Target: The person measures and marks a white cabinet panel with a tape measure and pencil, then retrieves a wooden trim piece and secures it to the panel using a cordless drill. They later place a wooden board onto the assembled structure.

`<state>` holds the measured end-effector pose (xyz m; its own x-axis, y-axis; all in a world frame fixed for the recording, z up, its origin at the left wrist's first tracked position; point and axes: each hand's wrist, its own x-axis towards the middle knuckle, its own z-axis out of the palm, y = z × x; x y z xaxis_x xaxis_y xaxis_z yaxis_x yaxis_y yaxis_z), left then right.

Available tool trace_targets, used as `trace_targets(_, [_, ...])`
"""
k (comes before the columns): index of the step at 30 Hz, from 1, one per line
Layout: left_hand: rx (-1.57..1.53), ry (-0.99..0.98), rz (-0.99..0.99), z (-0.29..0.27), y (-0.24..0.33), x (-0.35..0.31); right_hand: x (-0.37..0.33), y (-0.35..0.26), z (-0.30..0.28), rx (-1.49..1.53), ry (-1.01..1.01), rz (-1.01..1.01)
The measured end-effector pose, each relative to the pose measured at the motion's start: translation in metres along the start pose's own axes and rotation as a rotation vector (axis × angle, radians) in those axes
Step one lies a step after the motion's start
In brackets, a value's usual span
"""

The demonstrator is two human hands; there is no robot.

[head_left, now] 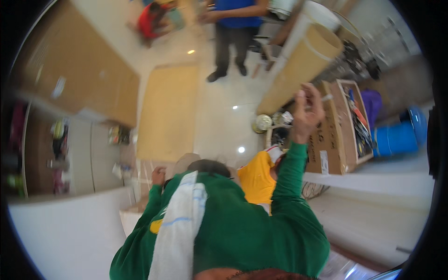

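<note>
My right hand (308, 112), in a green sleeve, is raised beside an open cardboard box (326, 135). Its fingers are loosely bent and apart, with nothing visible between them. Along the box's right side sits a shallow wooden tray (346, 95) filled with hand tools (358, 121), some with orange or blue parts. Low on the left, my left hand (158, 176) hangs away from these things; it is small and blurred, so its finger positions are unclear. A white towel (175, 233) with blue stripes lies over my green shirt.
A large tan tube (303, 65) leans behind the box, with tins (262, 122) at its foot. Blue cylinders (396, 138) stand at right. A person in yellow (259, 179) is close below my right arm. Farther off are a standing person (235, 32), a crouching person (148, 21) and a tan board (168, 112).
</note>
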<state>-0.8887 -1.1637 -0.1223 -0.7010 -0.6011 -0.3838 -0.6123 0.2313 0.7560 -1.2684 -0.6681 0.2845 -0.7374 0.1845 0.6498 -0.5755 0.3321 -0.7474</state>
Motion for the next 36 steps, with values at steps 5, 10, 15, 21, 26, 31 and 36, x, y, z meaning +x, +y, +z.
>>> trace_targets(5, [0.224,-0.161,0.002,-0.037,0.061,0.051,0.024,0.085,-0.051,-0.495,0.246,0.105])
trace_targets(10, [0.183,-0.308,-0.092,-0.029,0.094,0.132,0.066,0.102,-0.064,-0.584,0.318,-0.018])
trace_targets(15, [-0.107,-0.53,0.039,0.044,0.104,0.195,0.071,0.114,0.0,-0.491,0.142,-0.051])
trace_targets(21, [-0.074,-0.48,-0.145,0.145,0.153,0.234,0.065,0.202,0.139,-0.325,-0.349,0.276])
trace_targets(26, [-0.046,-0.523,-0.227,0.222,0.231,0.293,0.054,0.328,0.221,-0.364,-0.697,0.537])
trace_targets(31, [-0.043,-0.55,-0.24,0.286,0.312,0.362,0.04,0.446,0.278,-0.429,-0.954,0.667])
trace_targets(36, [-0.054,-0.529,-0.243,0.336,0.372,0.415,0.038,0.567,0.321,-0.498,-1.037,0.746])
